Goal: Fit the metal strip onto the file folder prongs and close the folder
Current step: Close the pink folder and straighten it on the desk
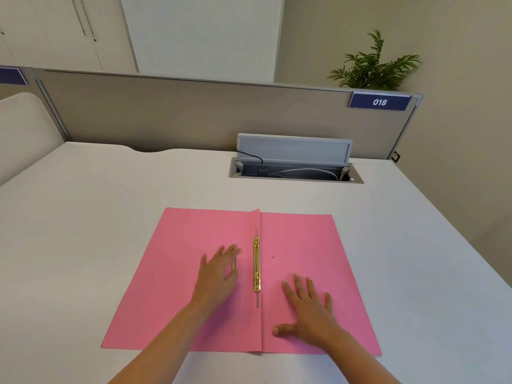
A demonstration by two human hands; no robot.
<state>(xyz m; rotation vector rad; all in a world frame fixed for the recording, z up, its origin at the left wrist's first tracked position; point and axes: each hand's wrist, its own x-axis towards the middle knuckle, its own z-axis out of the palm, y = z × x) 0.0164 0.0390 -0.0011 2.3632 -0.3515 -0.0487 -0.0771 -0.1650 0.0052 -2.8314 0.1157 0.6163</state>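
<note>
Left hand [219, 268] pinching a thin gold metal strip [234, 266], right hand [307, 309] flat and empty on the pink folder [302, 239].

The folder lies open on the white surface [110, 195], its gold prong fastener [256, 268] along the spine, just right of the strip. The strip looks light, stiff and slippery, best gripped mid-length by its edges; the card covers seem thin and floppy, so I'd lift the left cover by its outer edge.

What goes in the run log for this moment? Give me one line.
folder: open flat on desk | fastener: along fold | left hand: at gold strip, grip unclear | right hand: flat on right flap
</note>
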